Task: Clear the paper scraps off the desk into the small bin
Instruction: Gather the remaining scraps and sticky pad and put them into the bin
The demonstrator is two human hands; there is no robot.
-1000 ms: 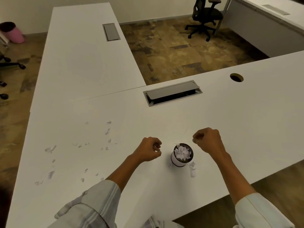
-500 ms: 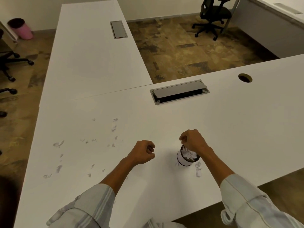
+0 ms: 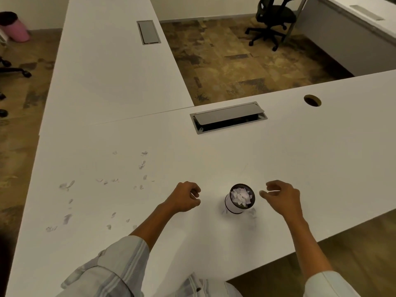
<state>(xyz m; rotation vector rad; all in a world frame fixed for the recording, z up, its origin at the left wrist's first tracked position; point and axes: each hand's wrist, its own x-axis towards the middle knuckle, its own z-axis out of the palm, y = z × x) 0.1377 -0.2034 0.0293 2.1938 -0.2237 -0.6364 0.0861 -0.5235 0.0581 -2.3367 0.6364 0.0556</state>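
A small round bin (image 3: 236, 203) with a dark mesh rim and white wall stands on the white desk (image 3: 300, 157), full of white paper scraps. My left hand (image 3: 185, 197) is curled just left of it, fingers closed with small white scraps showing between them. My right hand (image 3: 280, 197) hovers just right of the bin, fingers loosely apart and empty. Several paper scraps (image 3: 141, 165) lie scattered over the desk to the left, and another scrap (image 3: 253, 213) lies against the bin's right foot.
A cable hatch (image 3: 228, 117) with its lid partly raised sits behind the bin, and a round grommet hole (image 3: 312, 100) at the far right. A second desk (image 3: 111, 67) joins at the back left. An office chair (image 3: 272, 20) and a pink bin (image 3: 15, 27) stand on the floor.
My right hand went over the bin and has now drawn back to its right with the fingers apart. My left hand stayed closed beside the bin.
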